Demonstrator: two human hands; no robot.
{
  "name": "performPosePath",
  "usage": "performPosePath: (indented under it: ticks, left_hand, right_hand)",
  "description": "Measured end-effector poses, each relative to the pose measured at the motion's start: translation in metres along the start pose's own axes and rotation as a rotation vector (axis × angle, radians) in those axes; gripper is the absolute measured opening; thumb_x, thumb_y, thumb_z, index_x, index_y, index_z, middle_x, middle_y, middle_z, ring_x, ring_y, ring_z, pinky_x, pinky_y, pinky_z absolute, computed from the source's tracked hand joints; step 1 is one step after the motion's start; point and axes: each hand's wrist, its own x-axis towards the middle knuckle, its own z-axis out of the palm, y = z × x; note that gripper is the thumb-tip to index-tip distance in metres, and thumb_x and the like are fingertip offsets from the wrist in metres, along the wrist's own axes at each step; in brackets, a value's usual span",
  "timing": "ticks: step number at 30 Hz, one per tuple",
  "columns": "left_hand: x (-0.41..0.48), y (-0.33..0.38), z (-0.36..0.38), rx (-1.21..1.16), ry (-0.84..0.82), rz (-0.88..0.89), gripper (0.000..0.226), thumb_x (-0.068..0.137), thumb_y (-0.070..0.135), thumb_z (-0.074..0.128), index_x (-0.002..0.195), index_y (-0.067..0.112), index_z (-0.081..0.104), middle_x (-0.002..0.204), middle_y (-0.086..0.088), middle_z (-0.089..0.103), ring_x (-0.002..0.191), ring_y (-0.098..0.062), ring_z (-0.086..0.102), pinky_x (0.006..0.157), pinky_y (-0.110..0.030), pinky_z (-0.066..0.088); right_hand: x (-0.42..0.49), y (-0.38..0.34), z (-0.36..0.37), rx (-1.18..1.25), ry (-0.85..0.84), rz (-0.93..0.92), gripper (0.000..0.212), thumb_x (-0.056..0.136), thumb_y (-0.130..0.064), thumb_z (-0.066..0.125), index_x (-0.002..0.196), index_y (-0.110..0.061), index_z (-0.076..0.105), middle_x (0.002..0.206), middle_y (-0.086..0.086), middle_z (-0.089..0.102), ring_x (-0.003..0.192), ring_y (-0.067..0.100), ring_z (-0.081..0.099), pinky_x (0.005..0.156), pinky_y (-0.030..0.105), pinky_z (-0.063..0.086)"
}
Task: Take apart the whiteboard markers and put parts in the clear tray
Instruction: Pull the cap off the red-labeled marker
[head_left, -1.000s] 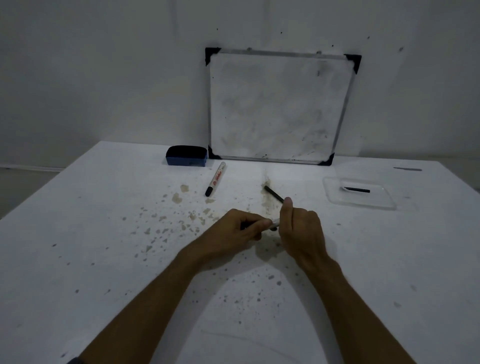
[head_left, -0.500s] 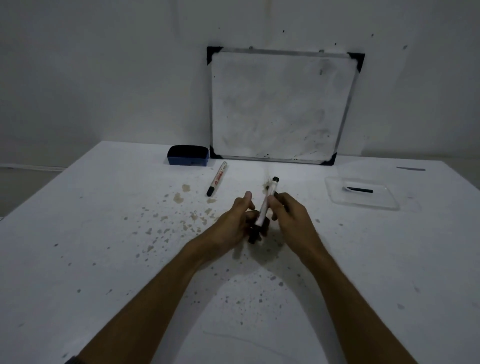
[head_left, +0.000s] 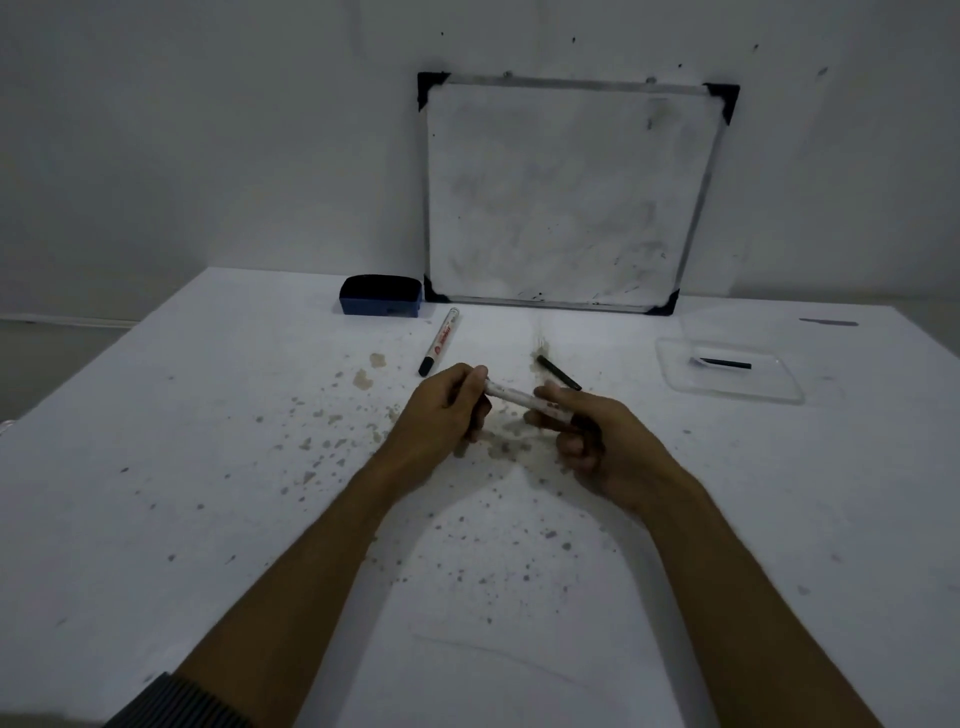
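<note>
Both hands hold one white whiteboard marker (head_left: 519, 399) level above the middle of the table. My left hand (head_left: 441, 415) grips its left end, my right hand (head_left: 587, 431) grips its right end, where a dark tip or cap shows between the fingers. A second white marker (head_left: 440, 342) with a black cap lies on the table beyond my left hand. A thin black marker part (head_left: 558, 372) lies just beyond my right hand. The clear tray (head_left: 675, 376) sits at the right and holds one thin black part (head_left: 724, 363).
A small whiteboard (head_left: 566, 192) leans on the wall at the back of the white table (head_left: 208, 493). A blue eraser (head_left: 380, 295) sits to its left. Brown stains speckle the table's middle. A dark mark (head_left: 828, 322) lies at the far right.
The marker went from upright between my hands to lying level, left to right. My hands have spread apart along it.
</note>
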Motion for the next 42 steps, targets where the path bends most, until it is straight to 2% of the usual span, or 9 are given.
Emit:
performPosePath:
  ticks: [2, 8, 14, 17, 21, 23, 25, 34, 42]
  left_hand:
    - [0.001, 0.000, 0.005, -0.035, 0.051, -0.048, 0.039, 0.108, 0.038, 0.045, 0.104, 0.003, 0.062, 0.070, -0.003, 0.061, 0.056, -0.017, 0.056, 0.051, -0.035, 0.046]
    - [-0.008, 0.003, 0.027, -0.063, -0.038, 0.027, 0.024, 0.107, 0.031, 0.051, 0.111, 0.010, 0.060, 0.079, -0.006, 0.068, 0.065, -0.019, 0.064, 0.054, -0.033, 0.053]
    - [-0.005, -0.009, 0.026, 0.475, -0.011, 0.296, 0.024, 0.110, 0.036, 0.035, 0.101, 0.018, 0.049, 0.069, -0.004, 0.059, 0.057, -0.011, 0.051, 0.051, -0.026, 0.042]
    - [0.000, -0.013, 0.025, 0.523, -0.029, 0.281, 0.032, 0.110, 0.038, 0.031, 0.090, 0.018, 0.045, 0.064, 0.000, 0.047, 0.056, -0.011, 0.043, 0.048, -0.024, 0.034]
    - [0.003, -0.009, 0.030, 0.381, -0.035, 0.137, 0.040, 0.109, 0.047, 0.029, 0.084, 0.025, 0.051, 0.069, 0.001, 0.054, 0.055, -0.008, 0.045, 0.058, -0.027, 0.042]
    - [0.010, -0.008, 0.019, 0.128, 0.085, -0.032, 0.047, 0.108, 0.051, 0.033, 0.091, 0.018, 0.063, 0.079, -0.009, 0.064, 0.067, -0.025, 0.058, 0.070, -0.039, 0.051]
    - [0.012, -0.011, 0.003, -0.046, 0.178, -0.150, 0.044, 0.107, 0.050, 0.036, 0.091, 0.017, 0.060, 0.077, -0.006, 0.058, 0.068, -0.022, 0.053, 0.066, -0.034, 0.046]
    - [0.022, -0.036, 0.011, 0.692, 0.057, 0.283, 0.022, 0.103, 0.037, 0.056, 0.107, 0.020, 0.070, 0.103, 0.001, 0.065, 0.096, -0.018, 0.056, 0.085, -0.035, 0.049]
    - [0.025, -0.048, 0.008, 0.749, 0.080, 0.309, 0.024, 0.096, 0.037, 0.066, 0.113, 0.020, 0.071, 0.110, -0.001, 0.065, 0.104, -0.020, 0.057, 0.094, -0.038, 0.047]
  right_hand:
    - [0.001, 0.000, -0.003, 0.289, -0.054, 0.026, 0.020, 0.090, -0.028, 0.072, 0.098, -0.010, 0.072, 0.100, 0.012, 0.074, 0.048, 0.008, 0.047, 0.041, 0.017, 0.042]
    - [0.017, 0.017, 0.006, 0.111, 0.076, -0.275, 0.025, 0.098, -0.021, 0.065, 0.114, -0.004, 0.071, 0.095, 0.008, 0.070, 0.067, 0.012, 0.061, 0.064, 0.022, 0.055]
    - [0.024, 0.025, 0.010, -0.059, 0.176, -0.291, 0.026, 0.100, -0.033, 0.062, 0.105, -0.009, 0.071, 0.081, 0.000, 0.073, 0.062, 0.010, 0.061, 0.060, 0.024, 0.049]
    - [0.027, 0.028, 0.007, -0.052, 0.176, -0.276, 0.025, 0.099, -0.033, 0.063, 0.101, -0.009, 0.071, 0.079, 0.002, 0.069, 0.066, 0.012, 0.060, 0.063, 0.025, 0.048]
    - [0.031, 0.029, 0.010, 0.011, 0.274, -0.328, 0.026, 0.101, -0.027, 0.060, 0.107, -0.003, 0.070, 0.078, 0.004, 0.067, 0.064, 0.011, 0.059, 0.062, 0.023, 0.052]
    - [0.033, 0.023, 0.001, 0.163, 0.356, -0.347, 0.025, 0.103, -0.023, 0.057, 0.105, 0.000, 0.068, 0.077, 0.006, 0.065, 0.064, 0.012, 0.057, 0.060, 0.020, 0.052]
    - [0.032, 0.018, -0.008, 0.214, 0.365, -0.362, 0.025, 0.103, -0.023, 0.057, 0.100, -0.001, 0.067, 0.077, 0.005, 0.064, 0.064, 0.011, 0.057, 0.061, 0.020, 0.052]
    - [0.032, 0.021, -0.002, -0.060, 0.320, -0.366, 0.033, 0.102, -0.030, 0.058, 0.108, 0.001, 0.068, 0.083, 0.005, 0.066, 0.068, 0.012, 0.061, 0.064, 0.024, 0.053]
    - [0.030, 0.020, -0.002, -0.034, 0.298, -0.278, 0.026, 0.099, -0.029, 0.064, 0.102, -0.005, 0.074, 0.080, 0.002, 0.073, 0.069, 0.013, 0.063, 0.072, 0.032, 0.050]
